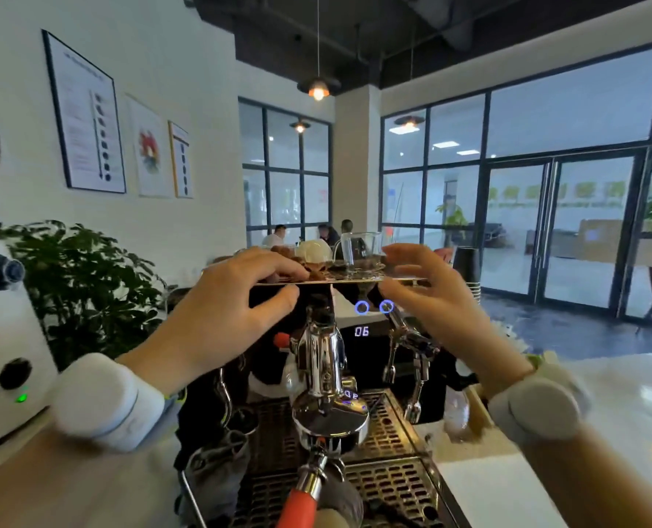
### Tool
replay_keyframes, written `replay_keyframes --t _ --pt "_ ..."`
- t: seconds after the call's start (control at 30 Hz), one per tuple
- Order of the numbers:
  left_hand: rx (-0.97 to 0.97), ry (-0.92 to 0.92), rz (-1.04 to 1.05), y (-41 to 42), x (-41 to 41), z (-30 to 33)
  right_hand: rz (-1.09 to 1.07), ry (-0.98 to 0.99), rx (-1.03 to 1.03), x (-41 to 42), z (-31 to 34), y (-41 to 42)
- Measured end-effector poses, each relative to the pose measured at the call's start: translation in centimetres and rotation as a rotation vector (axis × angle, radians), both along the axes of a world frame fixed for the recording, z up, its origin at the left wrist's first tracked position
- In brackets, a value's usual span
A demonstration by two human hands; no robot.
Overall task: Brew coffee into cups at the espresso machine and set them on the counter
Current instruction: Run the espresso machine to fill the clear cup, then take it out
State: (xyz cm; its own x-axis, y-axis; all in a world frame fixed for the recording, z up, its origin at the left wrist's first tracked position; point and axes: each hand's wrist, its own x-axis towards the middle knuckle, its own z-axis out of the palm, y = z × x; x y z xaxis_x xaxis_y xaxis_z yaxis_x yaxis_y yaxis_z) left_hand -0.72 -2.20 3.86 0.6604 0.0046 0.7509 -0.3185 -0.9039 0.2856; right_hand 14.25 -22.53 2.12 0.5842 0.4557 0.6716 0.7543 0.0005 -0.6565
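Espresso machine (328, 375) at desk (507, 482) middle, portafilter (316, 463) with orange handle locked in. Both hands raised at machine top edge. Left hand (236, 302) fingers spread, thumb under edge. Right hand (434, 295) fingers apart, empty. Glass cup (360, 247) on machine top, between hands.

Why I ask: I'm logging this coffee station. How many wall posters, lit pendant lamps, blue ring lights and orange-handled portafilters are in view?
Wall posters: 3
Lit pendant lamps: 3
Blue ring lights: 2
Orange-handled portafilter: 1
Total: 9
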Motion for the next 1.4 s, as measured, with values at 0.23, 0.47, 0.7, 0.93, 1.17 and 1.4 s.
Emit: replay_keyframes --t 0.23,0.47,0.7,0.93,1.17,1.4 --pt "-0.043 0.088 0.135 3.1 0.5 -1.5 -0.361 -0.054 -0.228 6.7 1.9 -0.3" --pt "-0.034 0.114 0.156 3.9 1.6 -3.0 -0.379 -0.132 -0.553 10.0 0.1 0.0" --pt "-0.041 0.092 0.157 4.8 2.1 -3.4 -0.380 -0.195 -0.578 11.7 -0.6 0.5" --pt "-0.044 0.091 0.158 4.9 2.2 -3.4 -0.367 -0.224 -0.559 12.0 -0.2 0.4" --pt "-0.007 0.095 0.167 4.8 2.1 -3.4 -0.402 -0.235 -0.559 12.0 -0.3 0.0" --pt "-0.002 0.133 0.194 4.7 2.0 -3.3 -0.461 -0.202 -0.580 11.7 -0.3 0.1"
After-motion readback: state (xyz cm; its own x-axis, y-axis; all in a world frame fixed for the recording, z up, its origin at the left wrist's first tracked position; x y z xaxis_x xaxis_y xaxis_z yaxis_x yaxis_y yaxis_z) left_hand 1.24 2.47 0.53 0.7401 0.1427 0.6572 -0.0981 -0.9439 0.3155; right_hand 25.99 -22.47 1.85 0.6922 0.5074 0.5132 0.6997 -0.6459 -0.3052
